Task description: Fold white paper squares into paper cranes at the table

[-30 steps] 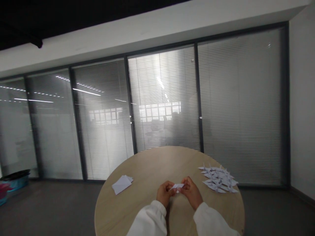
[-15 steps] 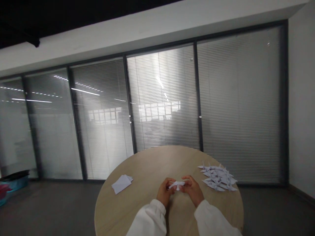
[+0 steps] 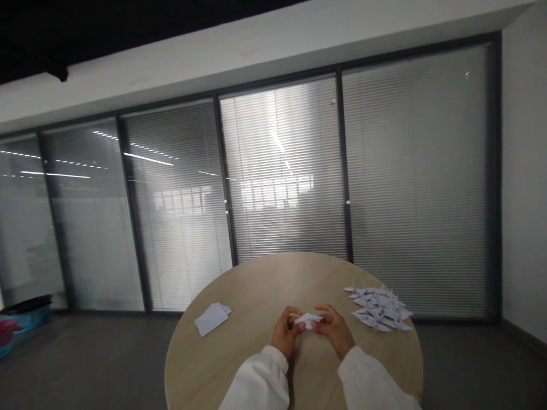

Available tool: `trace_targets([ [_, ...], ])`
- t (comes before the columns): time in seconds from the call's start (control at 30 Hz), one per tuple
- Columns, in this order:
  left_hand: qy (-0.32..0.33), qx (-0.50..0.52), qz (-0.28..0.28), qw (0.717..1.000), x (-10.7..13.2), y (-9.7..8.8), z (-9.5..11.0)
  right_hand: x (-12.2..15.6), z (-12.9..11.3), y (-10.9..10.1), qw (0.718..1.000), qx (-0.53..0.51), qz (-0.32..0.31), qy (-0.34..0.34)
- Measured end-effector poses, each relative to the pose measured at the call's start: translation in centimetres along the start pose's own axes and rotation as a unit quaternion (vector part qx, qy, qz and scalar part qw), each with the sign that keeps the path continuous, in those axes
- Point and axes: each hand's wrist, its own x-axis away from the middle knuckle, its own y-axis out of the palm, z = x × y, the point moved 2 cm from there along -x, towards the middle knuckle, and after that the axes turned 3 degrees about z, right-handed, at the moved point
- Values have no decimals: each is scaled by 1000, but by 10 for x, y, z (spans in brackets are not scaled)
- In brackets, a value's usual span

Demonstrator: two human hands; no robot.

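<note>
Both my hands are raised above the middle of a round light-wood table (image 3: pixel 256 279), pinching a small folded white paper piece (image 3: pixel 308 319) between them. My left hand (image 3: pixel 285 333) grips its left end, and my right hand (image 3: pixel 333 329) grips its right end. White sleeves cover both forearms. A heap of several finished paper cranes (image 3: pixel 379 308) lies on the table to the right of my right hand. A small stack of white paper sheets (image 3: pixel 212 319) lies to the left of my left hand.
Glass partition panels (image 3: pixel 282 171) with slatted blinds stand behind the table. A blue plastic tub (image 3: pixel 25 316) and a pink object (image 3: pixel 5 331) sit on the dark floor at far left. A white wall (image 3: pixel 523 171) closes the room on the right.
My hands have shifted slightly on the paper piece, with the fingers of my right hand spread a little more. The view has tilted slightly.
</note>
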Motion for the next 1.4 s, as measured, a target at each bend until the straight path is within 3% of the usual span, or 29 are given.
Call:
trace_targets([
  [0.13,-8,-14,20,1000,1,-2,0,-1,1,2,999,-21,-46,22],
  [0.3,-30,-37,44,998,0,-4,-3,-1,-1,4,996,41,-79,0],
  [0.6,-112,50,50,991,-4,-5,-13,-1,-3,1,992,90,-64,-56],
  [0.73,-199,112,42,973,-2,-3,-16,3,-13,1,985,134,-27,-105],
  [0.87,-271,161,2,949,3,2,-14,8,-19,5,976,149,-36,-158],
  [1.07,-258,189,-8,948,4,2,-13,9,-17,8,966,158,-64,-195],
  [1.4,-195,204,52,958,-2,-8,-19,8,-11,7,954,208,-52,-210],
])
